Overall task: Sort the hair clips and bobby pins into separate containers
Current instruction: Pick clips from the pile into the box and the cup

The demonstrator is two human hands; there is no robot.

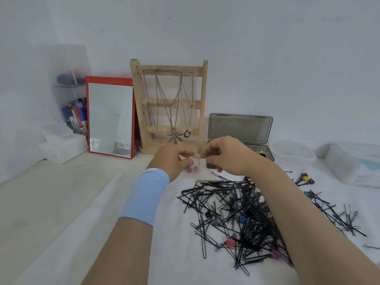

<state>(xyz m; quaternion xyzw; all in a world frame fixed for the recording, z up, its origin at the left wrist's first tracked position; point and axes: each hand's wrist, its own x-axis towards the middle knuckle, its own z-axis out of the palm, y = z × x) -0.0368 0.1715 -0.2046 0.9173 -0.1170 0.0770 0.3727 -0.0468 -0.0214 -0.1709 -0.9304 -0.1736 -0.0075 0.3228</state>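
A heap of black bobby pins (236,208) lies on the white cloth, with small coloured hair clips mixed in: pink (229,242), purple (275,254), blue (241,219). More clips (304,178) and pins lie to the right. My left hand (174,159) grips a small clear cup (193,172) just beyond the heap; reddish clips show inside it. My right hand (230,155) hovers at the cup's rim, its fingertips pinching something small and blurred, apparently a hair clip. An open grey case (240,128) stands behind my right hand.
A wooden jewellery stand (170,103) with necklaces and a red-framed mirror (111,118) lean against the wall. At the back left is a clear organiser with pens (72,112). A clear lidded tub (292,151) and a white box (353,163) sit at the right.
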